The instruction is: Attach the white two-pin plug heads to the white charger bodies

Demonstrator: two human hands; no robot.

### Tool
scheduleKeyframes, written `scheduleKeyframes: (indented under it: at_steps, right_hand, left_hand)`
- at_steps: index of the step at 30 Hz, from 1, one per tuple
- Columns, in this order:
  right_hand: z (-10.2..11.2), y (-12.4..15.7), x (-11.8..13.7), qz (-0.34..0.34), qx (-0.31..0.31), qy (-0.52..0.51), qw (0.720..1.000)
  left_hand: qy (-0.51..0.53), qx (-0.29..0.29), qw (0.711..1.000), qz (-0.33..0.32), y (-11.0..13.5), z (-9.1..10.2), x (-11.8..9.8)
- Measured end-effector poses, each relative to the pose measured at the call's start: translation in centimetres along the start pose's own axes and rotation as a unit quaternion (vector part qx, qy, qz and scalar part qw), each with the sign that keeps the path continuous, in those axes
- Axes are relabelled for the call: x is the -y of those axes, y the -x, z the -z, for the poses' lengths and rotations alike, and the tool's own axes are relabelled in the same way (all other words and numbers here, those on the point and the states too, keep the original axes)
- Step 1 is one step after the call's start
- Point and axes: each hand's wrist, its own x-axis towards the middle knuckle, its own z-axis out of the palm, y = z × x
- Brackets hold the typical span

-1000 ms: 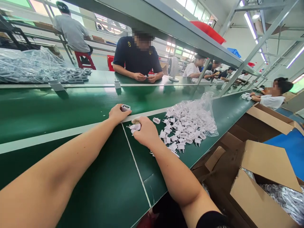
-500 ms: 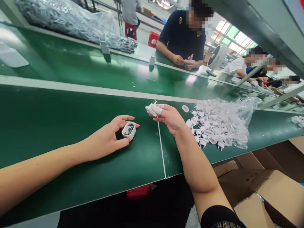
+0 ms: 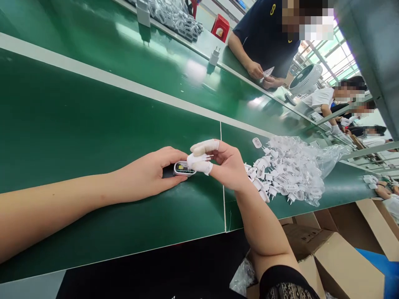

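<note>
My left hand point(image 3: 160, 172) rests on the green bench and grips a white charger housing point(image 3: 183, 173) between thumb and fingers. The housing's open end faces up, showing a yellow part and circuitry inside. In my right hand point(image 3: 226, 164), with white covers on the thumb and fingertips, is a white plug cap point(image 3: 198, 158) with two metal pins pointing right. The cap is close to the right end of the housing's opening; whether they touch I cannot tell. To the right of my right hand lies a pile of white plug caps point(image 3: 280, 166), partly in a clear plastic bag.
A single cap point(image 3: 257, 143) lies beside the pile. Beyond the pale divider strip point(image 3: 149, 95), a charger point(image 3: 214, 56) stands on the far ledge, near a co-worker point(image 3: 262, 37) and a fan point(image 3: 305, 79). Cardboard boxes point(image 3: 349, 257) are below the bench at right.
My right hand has brought the plug cap left and down to the housing, and its pins now point right. My left hand has closed in on the housing. The camera view has tilted.
</note>
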Motion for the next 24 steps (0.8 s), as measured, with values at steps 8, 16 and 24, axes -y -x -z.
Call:
scheduleKeyframes:
  at_steps: [8, 16, 24]
  right_hand:
    - [-0.2, 1.9, 1.2, 0.129, -0.044, 0.227, 0.964]
    - [-1.3, 2.0, 0.7, 0.22, 0.011, 0.336, 0.916]
    - [-1.4, 2.1, 0.5, 0.241, -0.039, 0.382, 0.891]
  left_hand:
    - [0.028, -0.012, 0.999, 0.027, -0.4, 0.1, -0.7]
    - [0.034, -0.004, 0.999, 0.038, -0.5, 0.2, -0.9]
    - [0.033, -0.001, 0.998, 0.056, -0.6, 0.1, -1.1]
